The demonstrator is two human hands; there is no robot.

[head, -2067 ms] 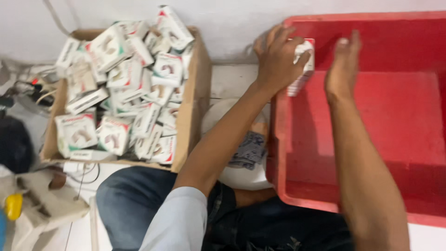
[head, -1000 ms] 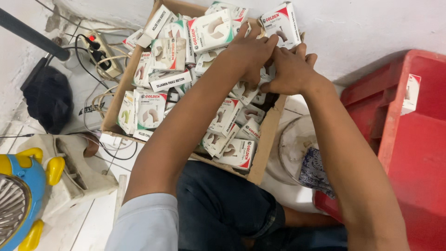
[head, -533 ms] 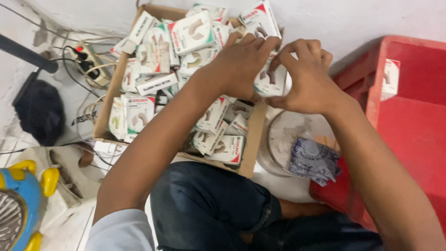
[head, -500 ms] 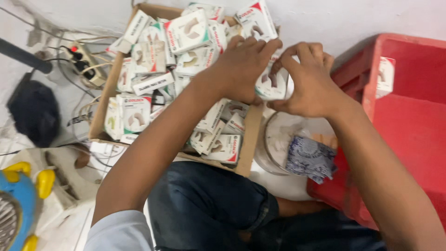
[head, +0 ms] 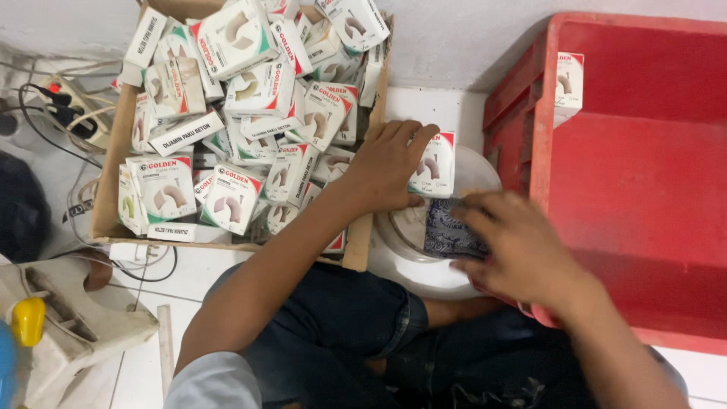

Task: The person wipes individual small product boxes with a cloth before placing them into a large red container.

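My left hand (head: 388, 168) grips a small white box with red and green corners (head: 435, 165), holding it just right of the cardboard box's edge, over a round white lid (head: 424, 265). My right hand (head: 515, 246) reaches onto a dark patterned packet (head: 445, 233) lying on that lid; whether it grips the packet I cannot tell. The cardboard box (head: 115, 163) at the left is heaped with several similar small boxes (head: 233, 198). A red plastic crate (head: 644, 182) stands at the right, with one small box (head: 569, 85) leaning against its inner wall.
A power strip with cables (head: 70, 113) lies left of the cardboard box. A dark bag (head: 19, 208) sits at the far left. A grey object with a yellow part (head: 53, 326) is at the lower left. My legs in dark shorts (head: 341, 341) fill the bottom.
My left hand has carried one small box out of the cardboard box to the right. My right hand has let go of it and dropped down onto the patterned packet.
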